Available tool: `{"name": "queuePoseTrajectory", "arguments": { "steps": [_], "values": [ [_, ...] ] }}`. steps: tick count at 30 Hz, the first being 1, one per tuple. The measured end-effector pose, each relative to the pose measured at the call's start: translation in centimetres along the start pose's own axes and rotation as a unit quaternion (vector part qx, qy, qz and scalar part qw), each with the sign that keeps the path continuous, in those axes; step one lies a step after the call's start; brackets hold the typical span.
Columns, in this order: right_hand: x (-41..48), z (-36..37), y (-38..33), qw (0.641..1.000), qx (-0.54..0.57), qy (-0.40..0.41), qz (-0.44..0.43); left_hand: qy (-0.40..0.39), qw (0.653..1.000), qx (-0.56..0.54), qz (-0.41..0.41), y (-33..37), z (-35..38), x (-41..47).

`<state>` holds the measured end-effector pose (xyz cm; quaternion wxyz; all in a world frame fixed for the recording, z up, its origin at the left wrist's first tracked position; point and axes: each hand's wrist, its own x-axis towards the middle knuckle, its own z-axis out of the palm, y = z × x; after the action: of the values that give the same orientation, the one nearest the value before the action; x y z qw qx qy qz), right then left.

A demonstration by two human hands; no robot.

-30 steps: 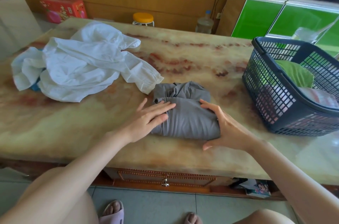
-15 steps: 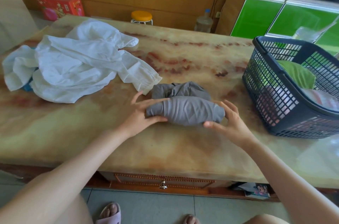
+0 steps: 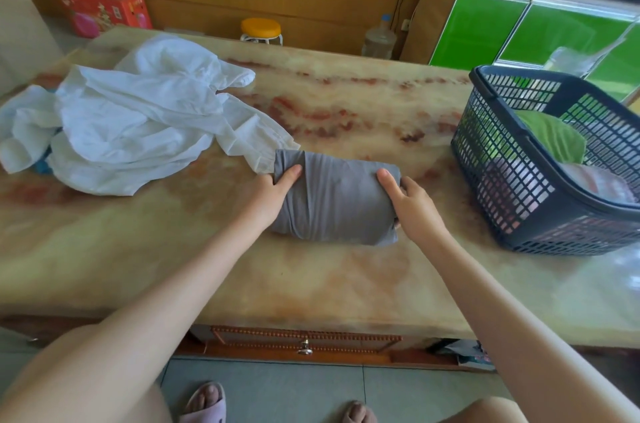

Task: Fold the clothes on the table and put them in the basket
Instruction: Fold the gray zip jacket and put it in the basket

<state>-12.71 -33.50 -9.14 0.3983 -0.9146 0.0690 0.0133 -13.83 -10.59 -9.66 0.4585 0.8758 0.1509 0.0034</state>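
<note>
Print on red box point(image 3: 104, 8) seems unreadable.

Bare worktop point(image 3: 346, 104) lies left of the basket point(image 3: 491, 180); further left, white clothes point(image 3: 138, 121) block, perhaps covering something blue.

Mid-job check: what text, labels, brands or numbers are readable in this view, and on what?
Nothing is readable.
On the red box: gold characters, too blurred to read.
On the printed paper under the table: too small to read.
On the gray folded garment, white shirt and basket: no print visible.
</note>
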Motion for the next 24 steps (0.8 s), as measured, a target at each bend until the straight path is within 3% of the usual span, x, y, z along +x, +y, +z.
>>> {"name": "queuePoseTrajectory", "arguments": {
  "steps": [4, 7, 11, 17, 20, 24],
  "values": [
    [-0.7, -0.6, -0.3, 0.988, 0.124, -0.094, 0.004, -0.009, 0.999, -0.014, -0.030, 0.3, -0.2, -0.3],
    [-1.6, -1.6, -0.1, 0.975, 0.146, -0.168, -0.016, -0.022, 0.996, -0.084, -0.027, 0.0, -0.5, -1.3],
    [-1.4, -0.7, 0.8, 0.990, 0.080, -0.120, 0.006, -0.059, 0.980, -0.191, 0.011, -1.7, -0.8, -3.0],
    [-1.0, 0.9, 0.4, 0.993, 0.083, -0.065, 0.054, 0.001, 0.980, -0.191, 0.051, -2.2, -0.2, -3.5],
    [-1.8, 0.4, 0.5, 0.984, 0.153, -0.088, 0.029, -0.034, 0.958, -0.277, 0.064, -2.7, -0.2, -4.2],
    [-2.8, -0.3, 2.3, 0.973, 0.179, -0.141, -0.025, -0.097, 0.956, -0.256, 0.099, -3.9, -1.0, -4.2]
  ]
}}
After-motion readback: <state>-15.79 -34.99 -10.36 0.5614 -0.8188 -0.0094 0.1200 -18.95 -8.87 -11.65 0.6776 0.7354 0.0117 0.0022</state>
